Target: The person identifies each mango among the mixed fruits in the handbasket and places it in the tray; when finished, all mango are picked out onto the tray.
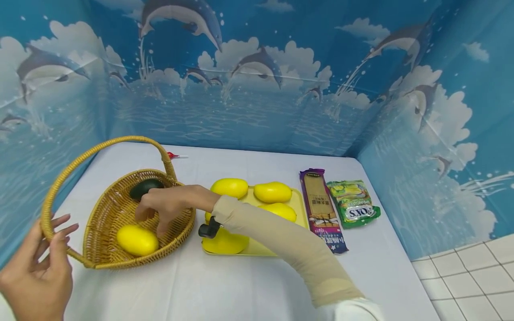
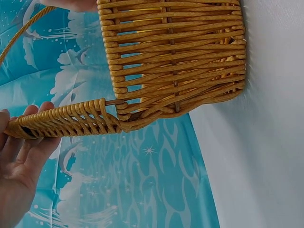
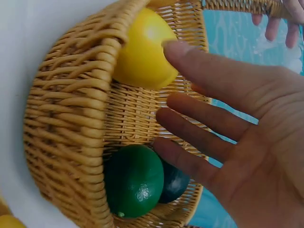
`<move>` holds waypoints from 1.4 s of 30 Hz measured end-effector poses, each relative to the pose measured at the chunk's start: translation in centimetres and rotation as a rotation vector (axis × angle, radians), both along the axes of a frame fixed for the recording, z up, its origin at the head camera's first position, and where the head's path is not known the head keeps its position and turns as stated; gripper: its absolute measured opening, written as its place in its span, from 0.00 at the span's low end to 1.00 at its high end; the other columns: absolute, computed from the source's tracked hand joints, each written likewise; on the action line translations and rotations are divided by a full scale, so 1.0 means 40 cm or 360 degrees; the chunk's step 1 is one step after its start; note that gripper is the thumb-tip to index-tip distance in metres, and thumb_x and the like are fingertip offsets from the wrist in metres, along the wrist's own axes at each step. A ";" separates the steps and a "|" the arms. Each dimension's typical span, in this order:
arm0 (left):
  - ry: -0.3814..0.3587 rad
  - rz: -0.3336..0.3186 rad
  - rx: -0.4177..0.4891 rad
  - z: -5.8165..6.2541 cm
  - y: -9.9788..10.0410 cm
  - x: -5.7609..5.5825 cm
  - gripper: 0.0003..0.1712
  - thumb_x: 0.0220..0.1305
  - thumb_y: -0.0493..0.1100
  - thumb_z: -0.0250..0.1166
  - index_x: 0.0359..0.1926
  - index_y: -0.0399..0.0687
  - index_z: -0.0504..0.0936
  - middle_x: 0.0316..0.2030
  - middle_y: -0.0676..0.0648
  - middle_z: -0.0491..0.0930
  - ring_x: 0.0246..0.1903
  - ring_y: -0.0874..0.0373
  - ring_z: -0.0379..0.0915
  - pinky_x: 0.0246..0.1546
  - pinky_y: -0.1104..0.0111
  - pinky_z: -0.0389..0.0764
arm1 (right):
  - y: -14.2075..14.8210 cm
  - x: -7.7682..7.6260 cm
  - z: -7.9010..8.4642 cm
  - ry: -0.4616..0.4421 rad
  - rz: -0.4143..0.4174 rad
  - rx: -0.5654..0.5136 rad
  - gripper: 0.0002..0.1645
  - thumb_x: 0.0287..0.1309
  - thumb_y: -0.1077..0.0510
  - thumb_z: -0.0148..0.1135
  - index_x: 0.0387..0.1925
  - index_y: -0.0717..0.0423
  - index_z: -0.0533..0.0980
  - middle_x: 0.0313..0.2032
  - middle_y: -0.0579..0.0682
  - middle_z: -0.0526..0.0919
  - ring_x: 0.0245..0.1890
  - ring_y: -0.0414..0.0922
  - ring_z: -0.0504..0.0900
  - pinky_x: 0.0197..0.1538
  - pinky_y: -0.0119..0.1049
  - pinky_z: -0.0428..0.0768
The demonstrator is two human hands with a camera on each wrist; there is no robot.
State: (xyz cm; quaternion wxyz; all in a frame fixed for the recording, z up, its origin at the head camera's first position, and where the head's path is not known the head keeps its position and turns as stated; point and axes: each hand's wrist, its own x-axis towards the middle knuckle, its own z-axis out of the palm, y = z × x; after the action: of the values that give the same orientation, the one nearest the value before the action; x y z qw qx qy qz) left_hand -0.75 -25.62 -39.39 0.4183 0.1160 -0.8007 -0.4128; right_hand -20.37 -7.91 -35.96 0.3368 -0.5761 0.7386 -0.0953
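A wicker basket with a tall hoop handle stands on the left of the table. My left hand holds the side of the handle between thumb and fingers. Inside the basket, my right hand reaches down with its fingers spread and nothing gripped. Its thumb overlaps a yellow mango in the right wrist view; whether they touch I cannot tell. Below the fingers in that view lie a glossy green fruit and a darker one. From the head, one dark fruit shows.
A pale yellow tray with several yellow mangoes stands right of the basket, partly under my right forearm. Further right lie a purple-edged noodle pack and a green bag. A red lollipop lies behind the basket.
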 end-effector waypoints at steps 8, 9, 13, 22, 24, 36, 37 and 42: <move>0.0006 0.0014 -0.0001 -0.005 -0.003 0.001 0.23 0.78 0.34 0.63 0.68 0.54 0.84 0.58 0.51 0.88 0.49 0.78 0.83 0.50 0.86 0.81 | -0.045 -0.035 -0.028 -0.0235 -0.0085 0.0101 0.54 0.58 0.57 0.84 0.81 0.50 0.66 0.73 0.52 0.77 0.67 0.43 0.79 0.59 0.19 0.77; 0.0009 0.0014 -0.0003 -0.006 -0.004 0.001 0.23 0.78 0.34 0.63 0.69 0.54 0.84 0.58 0.51 0.88 0.49 0.78 0.83 0.49 0.86 0.81 | -0.051 -0.038 -0.033 -0.0256 -0.0081 0.0090 0.54 0.57 0.58 0.84 0.81 0.50 0.67 0.73 0.52 0.77 0.67 0.43 0.79 0.59 0.19 0.77; 0.0015 0.0003 0.0003 -0.007 -0.009 0.003 0.23 0.78 0.35 0.62 0.69 0.55 0.83 0.59 0.51 0.88 0.48 0.78 0.84 0.48 0.87 0.81 | -0.073 -0.042 -0.055 -0.0420 -0.0058 0.0024 0.50 0.58 0.63 0.81 0.79 0.53 0.69 0.72 0.55 0.77 0.66 0.44 0.81 0.60 0.22 0.80; 0.0000 0.0012 0.0003 -0.002 -0.004 0.001 0.23 0.79 0.35 0.62 0.69 0.55 0.84 0.59 0.50 0.88 0.49 0.78 0.84 0.49 0.86 0.81 | -0.118 -0.035 -0.100 -0.0514 -0.0056 -0.0012 0.46 0.59 0.63 0.81 0.77 0.55 0.72 0.70 0.53 0.79 0.61 0.39 0.82 0.60 0.21 0.80; -0.0004 0.0010 -0.0009 -0.002 -0.004 0.001 0.23 0.79 0.35 0.62 0.69 0.56 0.83 0.59 0.50 0.88 0.49 0.78 0.83 0.49 0.87 0.81 | -0.124 -0.030 -0.109 -0.0527 -0.0036 -0.0020 0.46 0.58 0.64 0.81 0.77 0.55 0.73 0.70 0.52 0.79 0.61 0.38 0.81 0.60 0.21 0.80; -0.0030 0.0034 0.0009 0.004 0.002 0.003 0.23 0.79 0.35 0.62 0.68 0.56 0.84 0.59 0.52 0.87 0.49 0.79 0.82 0.50 0.86 0.81 | -0.126 -0.013 -0.113 -0.0411 -0.0092 0.0077 0.46 0.56 0.60 0.84 0.76 0.47 0.76 0.64 0.42 0.82 0.58 0.32 0.80 0.57 0.19 0.79; -0.0028 0.0033 0.0009 0.004 0.002 0.002 0.23 0.79 0.34 0.62 0.68 0.56 0.85 0.59 0.51 0.88 0.49 0.79 0.82 0.50 0.86 0.81 | -0.124 -0.014 -0.112 -0.0397 -0.0095 0.0075 0.46 0.56 0.60 0.84 0.75 0.47 0.76 0.64 0.42 0.83 0.58 0.32 0.80 0.56 0.19 0.79; -0.0023 0.0032 0.0012 0.003 0.003 0.001 0.23 0.79 0.34 0.62 0.68 0.55 0.85 0.59 0.49 0.88 0.49 0.79 0.83 0.50 0.86 0.80 | -0.109 -0.028 -0.102 -0.0385 -0.0111 0.0031 0.45 0.56 0.60 0.84 0.75 0.48 0.76 0.64 0.42 0.82 0.58 0.31 0.80 0.56 0.19 0.80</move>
State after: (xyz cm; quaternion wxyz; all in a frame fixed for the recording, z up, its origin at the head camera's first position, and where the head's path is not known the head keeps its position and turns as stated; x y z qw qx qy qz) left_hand -0.70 -25.49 -39.27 0.4162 0.1285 -0.8009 -0.4108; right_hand -21.47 -12.26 -40.02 0.4256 -0.5312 0.7130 -0.1685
